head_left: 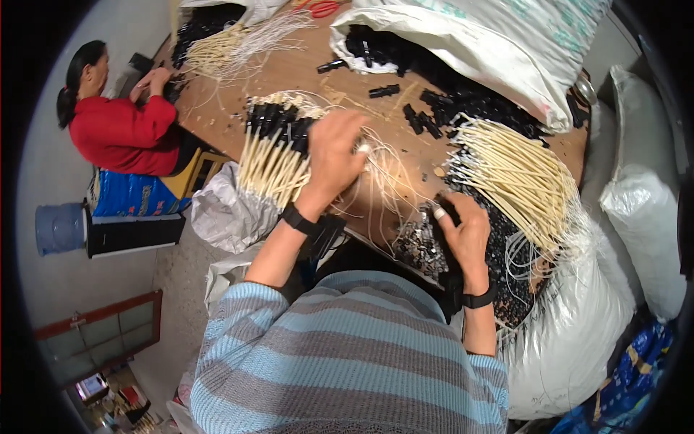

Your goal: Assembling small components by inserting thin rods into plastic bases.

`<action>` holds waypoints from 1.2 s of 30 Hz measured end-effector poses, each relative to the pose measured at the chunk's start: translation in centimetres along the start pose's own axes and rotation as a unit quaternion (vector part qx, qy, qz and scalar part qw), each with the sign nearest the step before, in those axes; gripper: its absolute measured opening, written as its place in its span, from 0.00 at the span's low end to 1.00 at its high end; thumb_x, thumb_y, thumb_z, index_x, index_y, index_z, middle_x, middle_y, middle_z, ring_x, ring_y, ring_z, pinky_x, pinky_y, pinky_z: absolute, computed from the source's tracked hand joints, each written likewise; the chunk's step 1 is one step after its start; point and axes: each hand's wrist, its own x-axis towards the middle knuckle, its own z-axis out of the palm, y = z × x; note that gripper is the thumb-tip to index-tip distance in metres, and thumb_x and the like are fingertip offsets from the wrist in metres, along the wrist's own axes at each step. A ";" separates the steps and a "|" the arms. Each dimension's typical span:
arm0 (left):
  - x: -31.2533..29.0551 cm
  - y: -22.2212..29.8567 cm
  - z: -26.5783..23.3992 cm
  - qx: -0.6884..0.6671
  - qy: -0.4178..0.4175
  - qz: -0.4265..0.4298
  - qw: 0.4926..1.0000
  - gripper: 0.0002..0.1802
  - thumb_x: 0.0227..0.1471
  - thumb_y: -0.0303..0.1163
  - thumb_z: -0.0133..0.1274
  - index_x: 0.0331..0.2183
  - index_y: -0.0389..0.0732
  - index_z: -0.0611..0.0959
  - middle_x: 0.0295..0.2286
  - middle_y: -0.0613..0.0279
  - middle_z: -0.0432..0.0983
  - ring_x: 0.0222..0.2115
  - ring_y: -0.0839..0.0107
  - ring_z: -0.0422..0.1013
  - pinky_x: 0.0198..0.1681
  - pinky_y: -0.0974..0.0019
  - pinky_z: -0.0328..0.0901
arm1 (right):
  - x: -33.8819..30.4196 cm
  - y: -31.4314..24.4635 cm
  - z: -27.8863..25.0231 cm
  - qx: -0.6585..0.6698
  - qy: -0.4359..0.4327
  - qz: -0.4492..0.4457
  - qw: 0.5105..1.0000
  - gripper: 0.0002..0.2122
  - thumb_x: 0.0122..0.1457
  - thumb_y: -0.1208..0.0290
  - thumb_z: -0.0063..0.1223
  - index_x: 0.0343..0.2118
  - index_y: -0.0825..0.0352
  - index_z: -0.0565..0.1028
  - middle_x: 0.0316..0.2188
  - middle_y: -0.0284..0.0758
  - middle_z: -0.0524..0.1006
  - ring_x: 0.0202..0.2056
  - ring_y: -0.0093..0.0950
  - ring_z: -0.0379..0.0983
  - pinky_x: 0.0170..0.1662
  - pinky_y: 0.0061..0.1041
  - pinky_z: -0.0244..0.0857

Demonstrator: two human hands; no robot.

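Note:
My left hand (pixel 335 153) is above the table with curled fingers, beside a bundle of pale sticks (pixel 271 170) topped with black plastic pieces (pixel 271 119). What those fingers hold, if anything, is hidden. Thin white strings (pixel 387 163) trail over the table just right of it. My right hand (pixel 468 230) is over a heap of small black and metallic parts (pixel 419 246), thumb and forefinger apart. Beyond it lies a larger bundle of pale sticks (pixel 513 177) with white strings at its near end. Each wrist wears a black band.
A white sack (pixel 491 36) spills black plastic pieces (pixel 491 112) across the brown table (pixel 311 65). More sticks (pixel 217 54) and red-handled scissors (pixel 323 9) lie at the back. A person in red (pixel 126 130) works at the left edge. Full sacks (pixel 643 210) crowd the right.

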 end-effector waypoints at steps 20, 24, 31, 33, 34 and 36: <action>-0.5 4.1 6.8 -0.196 -0.266 -0.226 0.916 0.17 0.40 0.26 0.55 0.38 0.40 0.79 0.28 0.55 0.79 0.26 0.60 0.76 0.32 0.61 0.69 | -0.8 9.2 -5.9 -0.228 0.015 0.050 0.972 0.07 0.41 0.78 0.58 0.25 0.66 0.72 0.22 0.40 0.73 0.29 0.41 0.70 0.36 0.37 0.59; -2.2 4.9 6.7 -0.315 -0.283 -0.201 0.883 0.21 0.41 0.21 0.50 0.42 0.38 0.78 0.31 0.57 0.77 0.30 0.66 0.73 0.37 0.67 0.67 | -0.9 7.1 -5.9 -0.147 0.013 0.001 0.989 0.04 0.48 0.76 0.56 0.26 0.67 0.73 0.22 0.40 0.73 0.26 0.40 0.70 0.33 0.35 0.62; -2.5 5.2 6.5 -0.367 -0.258 -0.110 0.887 0.21 0.42 0.17 0.45 0.42 0.37 0.79 0.33 0.57 0.78 0.34 0.70 0.74 0.41 0.68 0.67 | -2.1 2.9 -5.0 -0.005 0.015 -0.004 1.000 0.09 0.55 0.76 0.56 0.40 0.65 0.78 0.29 0.40 0.78 0.25 0.36 0.75 0.29 0.27 0.66; -2.4 5.6 6.7 -0.378 -0.261 -0.097 0.883 0.22 0.41 0.17 0.44 0.41 0.37 0.79 0.35 0.55 0.79 0.35 0.67 0.74 0.42 0.66 0.67 | -2.4 2.8 -4.2 -0.039 -0.007 -0.034 0.999 0.10 0.53 0.76 0.57 0.39 0.64 0.79 0.25 0.38 0.76 0.24 0.37 0.74 0.27 0.29 0.65; -2.3 5.9 6.6 -0.352 -0.258 -0.026 0.900 0.21 0.40 0.16 0.44 0.40 0.37 0.80 0.36 0.54 0.78 0.36 0.62 0.74 0.43 0.64 0.67 | -2.4 2.5 -3.9 -0.070 -0.013 -0.047 0.996 0.09 0.53 0.76 0.58 0.38 0.63 0.79 0.22 0.36 0.75 0.23 0.36 0.72 0.25 0.30 0.64; -2.0 6.9 6.4 -0.325 -0.290 0.072 0.897 0.18 0.39 0.15 0.44 0.35 0.39 0.80 0.38 0.53 0.76 0.41 0.53 0.71 0.49 0.59 0.64 | -2.4 2.0 -2.9 -0.115 -0.017 -0.086 0.990 0.09 0.51 0.74 0.59 0.37 0.61 0.79 0.19 0.34 0.72 0.20 0.36 0.70 0.24 0.31 0.61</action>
